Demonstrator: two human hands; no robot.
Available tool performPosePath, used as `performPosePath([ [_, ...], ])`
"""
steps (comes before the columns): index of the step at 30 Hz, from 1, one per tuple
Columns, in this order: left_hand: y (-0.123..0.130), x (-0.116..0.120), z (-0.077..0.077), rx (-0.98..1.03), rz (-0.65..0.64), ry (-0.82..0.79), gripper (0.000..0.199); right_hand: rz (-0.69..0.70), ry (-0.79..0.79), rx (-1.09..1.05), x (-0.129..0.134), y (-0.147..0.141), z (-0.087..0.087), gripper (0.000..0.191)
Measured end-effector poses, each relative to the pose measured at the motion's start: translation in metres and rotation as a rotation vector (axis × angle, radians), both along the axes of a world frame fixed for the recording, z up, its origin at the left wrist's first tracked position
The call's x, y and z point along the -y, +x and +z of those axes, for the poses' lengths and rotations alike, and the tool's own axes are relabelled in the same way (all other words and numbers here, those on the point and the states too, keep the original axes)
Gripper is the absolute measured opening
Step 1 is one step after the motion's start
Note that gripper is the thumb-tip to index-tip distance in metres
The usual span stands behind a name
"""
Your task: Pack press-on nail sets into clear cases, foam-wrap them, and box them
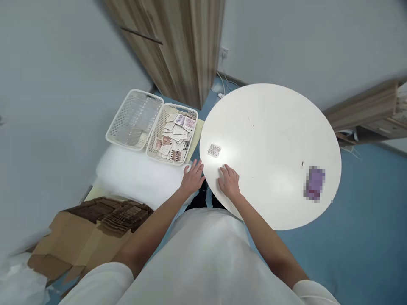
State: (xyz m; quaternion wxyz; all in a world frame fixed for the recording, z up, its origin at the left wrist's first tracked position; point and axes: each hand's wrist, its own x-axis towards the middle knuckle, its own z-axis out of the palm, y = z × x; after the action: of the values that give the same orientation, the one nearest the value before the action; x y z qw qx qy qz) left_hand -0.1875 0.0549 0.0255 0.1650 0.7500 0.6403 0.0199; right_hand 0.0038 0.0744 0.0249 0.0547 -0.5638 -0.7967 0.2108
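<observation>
My left hand (192, 178) is open at the left edge of the round white table (270, 127), its fingers spread and nothing in them. Over the tabletop near that same edge, my right hand (230, 181) is open too, fingers apart and slightly bent; whether they touch the surface I cannot tell. A small clear pack with several oval, nail-like pieces (214, 151) lies flat on the table, just beyond both hands and touched by neither. Left of the table, a white basket (151, 155) holds many small cards, some bearing brown or purple nail-like pieces.
Another white basket (110, 136) contains clear plastic trays (136, 114). In front lie a white soft bundle (140, 176) and a cardboard box (73, 237) with dark brown flat packs (124, 216). A blurred purple item (315, 183) rests at the table's right. Behind stands a wooden cabinet (178, 46).
</observation>
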Motion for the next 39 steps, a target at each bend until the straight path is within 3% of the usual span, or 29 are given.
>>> performPosePath([
  [6,-0.005,0.039,0.009,0.037,0.230,0.022,0.045,0.194,0.035,-0.107,0.019,0.018,-0.007,0.043],
  [11,-0.029,0.071,0.023,0.140,0.302,-0.025,0.047,0.466,0.017,-0.225,0.016,0.010,-0.004,0.043],
  [15,-0.064,0.093,0.036,0.127,0.410,0.021,0.047,0.535,0.068,-0.235,-0.006,-0.028,0.006,0.045],
  [21,-0.126,0.115,0.059,0.092,0.504,0.057,0.046,0.704,0.058,-0.021,-0.044,-0.122,0.039,0.042],
  [25,-0.157,0.111,0.072,0.088,0.509,0.034,0.046,0.775,0.052,0.121,-0.057,-0.166,0.057,0.038],
  [30,-0.186,0.089,0.074,0.117,0.512,-0.011,0.047,0.780,0.062,0.182,-0.071,-0.201,0.063,0.032],
  [34,-0.210,0.062,0.067,0.128,0.551,-0.022,0.048,0.754,0.091,0.112,-0.089,-0.237,0.055,0.032],
  [39,-0.242,0.020,0.055,0.144,0.689,-0.044,0.051,0.757,0.037,0.002,-0.112,-0.286,0.034,0.035],
])
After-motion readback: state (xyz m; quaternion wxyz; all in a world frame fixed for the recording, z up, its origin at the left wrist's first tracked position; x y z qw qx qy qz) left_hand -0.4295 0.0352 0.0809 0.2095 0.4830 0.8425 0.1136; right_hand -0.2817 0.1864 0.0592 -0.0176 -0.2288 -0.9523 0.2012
